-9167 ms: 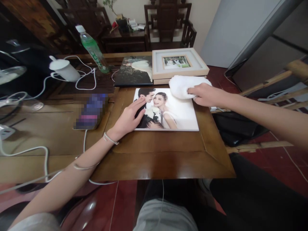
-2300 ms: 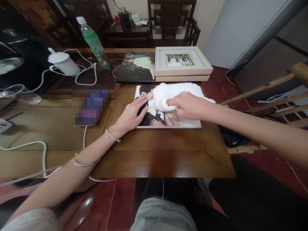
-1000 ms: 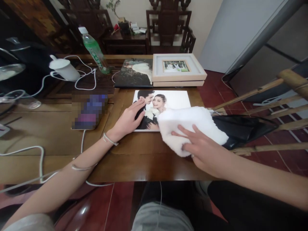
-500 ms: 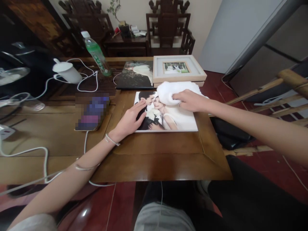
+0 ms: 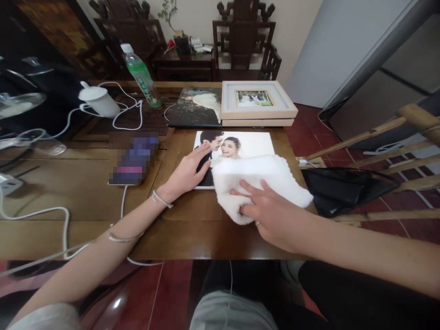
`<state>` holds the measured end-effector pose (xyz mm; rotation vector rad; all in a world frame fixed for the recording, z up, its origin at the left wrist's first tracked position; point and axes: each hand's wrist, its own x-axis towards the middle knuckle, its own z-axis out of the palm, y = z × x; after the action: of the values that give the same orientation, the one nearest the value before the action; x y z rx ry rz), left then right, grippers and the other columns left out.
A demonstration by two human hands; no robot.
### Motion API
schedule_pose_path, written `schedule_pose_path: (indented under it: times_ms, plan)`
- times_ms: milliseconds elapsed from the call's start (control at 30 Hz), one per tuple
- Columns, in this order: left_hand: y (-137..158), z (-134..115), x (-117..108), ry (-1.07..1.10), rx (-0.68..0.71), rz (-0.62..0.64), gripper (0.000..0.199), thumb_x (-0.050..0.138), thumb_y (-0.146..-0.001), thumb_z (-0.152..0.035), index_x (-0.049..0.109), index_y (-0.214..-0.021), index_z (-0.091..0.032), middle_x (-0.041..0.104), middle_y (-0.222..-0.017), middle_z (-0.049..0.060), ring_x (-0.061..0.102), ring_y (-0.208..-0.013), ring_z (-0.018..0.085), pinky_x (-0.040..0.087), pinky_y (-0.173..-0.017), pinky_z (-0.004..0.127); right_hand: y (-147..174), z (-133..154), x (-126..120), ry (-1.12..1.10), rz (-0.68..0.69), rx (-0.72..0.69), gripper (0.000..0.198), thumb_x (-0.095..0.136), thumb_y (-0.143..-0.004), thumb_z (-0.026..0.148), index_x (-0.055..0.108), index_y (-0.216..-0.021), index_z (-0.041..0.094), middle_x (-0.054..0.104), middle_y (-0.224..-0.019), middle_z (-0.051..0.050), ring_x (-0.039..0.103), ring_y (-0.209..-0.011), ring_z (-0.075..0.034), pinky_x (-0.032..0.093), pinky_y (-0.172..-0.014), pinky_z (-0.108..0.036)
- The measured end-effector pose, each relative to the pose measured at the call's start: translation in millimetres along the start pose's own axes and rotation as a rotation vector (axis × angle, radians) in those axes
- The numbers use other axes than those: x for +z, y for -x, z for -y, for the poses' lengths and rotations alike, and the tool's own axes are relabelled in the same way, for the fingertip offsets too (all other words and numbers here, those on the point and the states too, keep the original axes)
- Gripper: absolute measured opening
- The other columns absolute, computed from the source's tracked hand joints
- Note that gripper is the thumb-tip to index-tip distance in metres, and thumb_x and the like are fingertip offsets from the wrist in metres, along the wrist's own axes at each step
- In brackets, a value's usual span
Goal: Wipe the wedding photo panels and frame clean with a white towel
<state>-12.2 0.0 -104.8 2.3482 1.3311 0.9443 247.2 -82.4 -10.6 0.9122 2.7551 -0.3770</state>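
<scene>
A wedding photo panel (image 5: 256,142) lies face up on the wooden table, showing a couple. My left hand (image 5: 189,169) rests flat on its left edge, fingers stretched out and holding nothing. In my right hand (image 5: 268,208) is a fluffy white cloth (image 5: 252,169), gripped at its near side with the fingers pressed into it. The cloth covers the lower right of the photo and hangs over its near edge onto the table (image 5: 192,233).
Behind the photo are a dark photo album (image 5: 192,107) and stacked light wooden frames (image 5: 259,114). To the left stand a green bottle (image 5: 142,78), a white lidded cup (image 5: 99,101), a glass (image 5: 51,144), a phone with a blurred screen (image 5: 134,160) and white cables (image 5: 67,229).
My right hand has pulled the cloth from the photo's upper right down toward me, spreading it over the near edge. The woman's head in the photo now shows. My left hand stays put.
</scene>
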Motion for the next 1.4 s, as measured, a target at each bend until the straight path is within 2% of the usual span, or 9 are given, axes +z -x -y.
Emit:
schedule_pose_path:
  times_ms: [200, 300, 400, 533, 667, 767, 900, 1200, 1400]
  plan:
    - [0, 0, -1, -0.042, 0.017, 0.011, 0.046, 0.048, -0.103, -0.034, 0.058, -0.143, -0.013, 0.053, -0.155, 0.017, 0.045, -0.148, 0.029, 0.034, -0.125, 0.055, -3, -49, -12, -0.002, -0.095, 0.17, 0.043, 0.044, -0.077, 0.0, 0.071, -0.105, 0.017, 0.067, -0.134, -0.02, 0.068, -0.112, -0.033, 0.053, -0.095, -0.05]
    - [-1, 0, 0, -0.051, 0.024, 0.01, 0.048, 0.047, -0.103, -0.035, 0.058, -0.143, -0.011, 0.052, -0.154, 0.018, 0.045, -0.149, 0.029, 0.034, -0.125, 0.055, -21, -85, -16, 0.055, -0.134, 0.264, 0.042, 0.042, -0.079, 0.001, 0.067, -0.11, 0.013, 0.071, -0.114, -0.021, 0.068, -0.097, -0.032, 0.051, -0.084, -0.044]
    - [-1, 1, 1, -0.045, 0.025, 0.006, 0.049, 0.048, -0.103, -0.038, 0.059, -0.142, -0.011, 0.053, -0.154, 0.018, 0.045, -0.148, 0.03, 0.035, -0.124, 0.055, -47, -100, -18, 0.093, -0.188, 0.351, 0.048, 0.039, -0.082, 0.002, 0.061, -0.124, 0.009, 0.066, -0.118, -0.024, 0.064, -0.107, -0.036, 0.049, -0.089, -0.05]
    - [0, -1, 1, 0.024, 0.005, -0.089, 0.054, 0.039, -0.107, -0.045, 0.054, -0.148, -0.012, 0.054, -0.154, 0.018, 0.049, -0.145, 0.029, 0.038, -0.123, 0.052, -85, -87, -20, 0.074, -0.24, 0.347, 0.05, 0.04, -0.083, 0.002, 0.059, -0.129, 0.009, 0.062, -0.128, -0.027, 0.048, -0.132, -0.043, 0.045, -0.095, -0.066]
    - [4, 1, 0, 0.128, 0.004, -0.258, 0.063, 0.031, -0.109, -0.055, 0.046, -0.155, -0.016, 0.048, -0.159, 0.016, 0.044, -0.149, 0.028, 0.034, -0.125, 0.048, -108, -60, -18, 0.044, -0.238, 0.106, 0.053, 0.043, -0.082, -0.002, 0.062, -0.13, 0.013, 0.052, -0.151, -0.024, 0.032, -0.15, -0.042, 0.032, -0.108, -0.077]
    - [5, 5, 1, 0.213, -0.049, -0.335, 0.067, 0.028, -0.107, -0.064, 0.047, -0.155, -0.021, 0.048, -0.159, 0.013, 0.044, -0.149, 0.027, 0.032, -0.126, 0.046, -102, -40, -14, 0.031, -0.172, -0.119, 0.052, 0.046, -0.081, -0.004, 0.065, -0.126, 0.015, 0.051, -0.156, -0.018, 0.022, -0.156, -0.039, 0.026, -0.115, -0.077]
    - [5, 5, 3, 0.233, -0.098, -0.337, 0.07, 0.025, -0.106, -0.067, 0.051, -0.152, -0.022, 0.05, -0.158, 0.012, 0.045, -0.148, 0.029, 0.032, -0.126, 0.049, -66, -23, -7, 0.025, -0.092, -0.262, 0.052, 0.047, -0.079, -0.008, 0.07, -0.118, 0.018, 0.052, -0.156, -0.014, 0.028, -0.156, -0.036, 0.027, -0.117, -0.075]
    - [2, -5, 4, 0.034, -0.084, -0.023, 0.05, 0.048, -0.103, -0.044, 0.057, -0.143, -0.017, 0.049, -0.159, 0.016, 0.039, -0.152, 0.032, 0.03, -0.126, 0.057, 1, -52, 5, 0.12, -0.142, -0.044, 0.046, 0.049, -0.077, -0.007, 0.072, -0.112, 0.012, 0.047, -0.158, -0.02, 0.032, -0.153, -0.039, 0.039, -0.114, -0.07]
    - [2, -13, 3, 0.138, -0.083, -0.257, 0.046, 0.042, -0.107, -0.044, 0.06, -0.141, -0.018, 0.061, -0.147, 0.014, 0.056, -0.139, 0.029, 0.04, -0.121, 0.052, -27, -42, 13, 0.171, -0.224, 0.08, 0.031, 0.055, -0.096, 0.026, 0.073, -0.117, 0.011, 0.034, -0.166, -0.023, 0.025, -0.152, -0.052, 0.032, -0.109, -0.081]
